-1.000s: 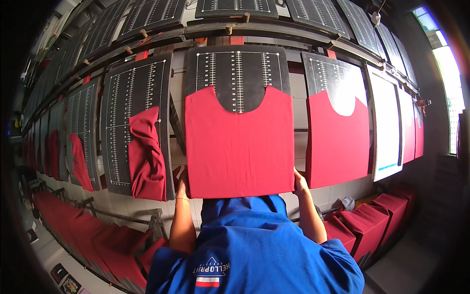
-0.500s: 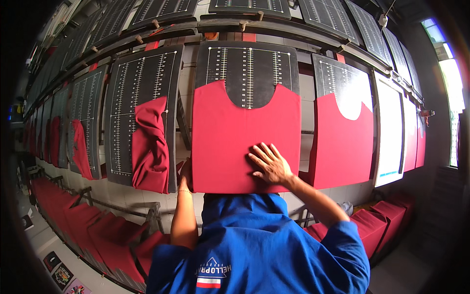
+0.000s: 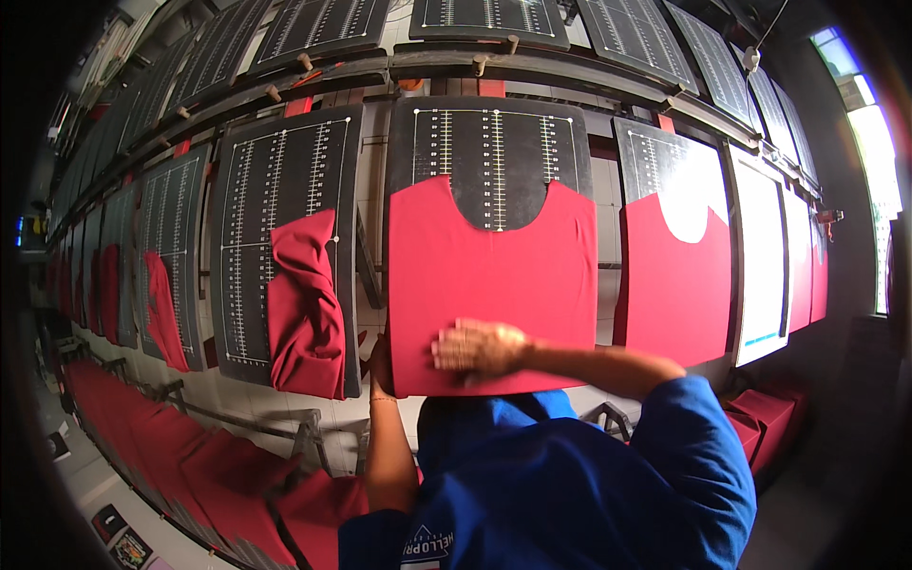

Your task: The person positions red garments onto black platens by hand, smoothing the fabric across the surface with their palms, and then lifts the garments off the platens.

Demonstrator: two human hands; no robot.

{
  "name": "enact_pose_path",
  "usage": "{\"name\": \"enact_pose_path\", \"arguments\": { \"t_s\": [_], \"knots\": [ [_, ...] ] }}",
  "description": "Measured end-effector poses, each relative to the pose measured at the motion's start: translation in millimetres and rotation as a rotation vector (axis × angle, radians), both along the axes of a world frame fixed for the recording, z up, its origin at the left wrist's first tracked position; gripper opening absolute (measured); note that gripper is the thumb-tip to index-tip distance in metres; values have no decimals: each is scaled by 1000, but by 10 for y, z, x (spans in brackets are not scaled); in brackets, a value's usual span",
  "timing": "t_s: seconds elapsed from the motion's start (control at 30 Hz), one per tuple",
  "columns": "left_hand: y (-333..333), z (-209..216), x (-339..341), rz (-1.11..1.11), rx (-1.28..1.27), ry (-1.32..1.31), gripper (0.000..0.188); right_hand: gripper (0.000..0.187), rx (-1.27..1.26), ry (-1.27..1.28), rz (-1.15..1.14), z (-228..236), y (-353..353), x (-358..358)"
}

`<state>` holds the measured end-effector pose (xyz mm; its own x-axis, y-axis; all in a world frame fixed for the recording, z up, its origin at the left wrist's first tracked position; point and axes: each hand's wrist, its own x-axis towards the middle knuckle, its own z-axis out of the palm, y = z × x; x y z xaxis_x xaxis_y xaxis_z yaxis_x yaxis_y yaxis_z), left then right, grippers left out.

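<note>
A red fabric shirt panel (image 3: 494, 285) with a scooped neckline lies over the lower part of a black board (image 3: 494, 142) marked with white scales. My right hand (image 3: 482, 349) rests flat on the panel's lower middle, fingers stretched toward the left and slightly smeared by motion. At the lower left corner of the same board is my left hand (image 3: 379, 367), against its side edge; most of its fingers are hidden there. On the board to the left, another piece of red fabric (image 3: 309, 313) lies bunched up.
To the right, a similar board carries a flat red panel (image 3: 674, 285), followed by a bright white framed screen (image 3: 762, 256). A metal rail (image 3: 418, 63) with pegs runs behind the boards. More red pieces (image 3: 228, 465) hang on a lower row at the left.
My right hand has swept left and slightly down across the panel, its fingers turning from pointing away to pointing left. My left hand stays at the board's edge. The whole view has shifted slightly.
</note>
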<state>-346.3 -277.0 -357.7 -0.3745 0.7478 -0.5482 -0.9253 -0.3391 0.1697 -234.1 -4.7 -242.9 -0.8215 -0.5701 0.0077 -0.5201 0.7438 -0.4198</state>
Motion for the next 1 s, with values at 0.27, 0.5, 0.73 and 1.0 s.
{"name": "enact_pose_path", "arguments": {
  "t_s": [0.27,0.5,0.73,1.0],
  "knots": [
    [-443,-395,-42,-67,-602,424,48,83,215,198,-645,244,491,-2151],
    [-622,1151,788,-375,-1323,1154,45,82,-63,-143,89,179,76,559],
    [802,1648,1279,-765,-975,2009,67,73,121,271,-620,83,2908,-233],
    [2715,1184,155,-584,-991,2365,75,82,152,-12,-696,334,1334,985]
  ]
}}
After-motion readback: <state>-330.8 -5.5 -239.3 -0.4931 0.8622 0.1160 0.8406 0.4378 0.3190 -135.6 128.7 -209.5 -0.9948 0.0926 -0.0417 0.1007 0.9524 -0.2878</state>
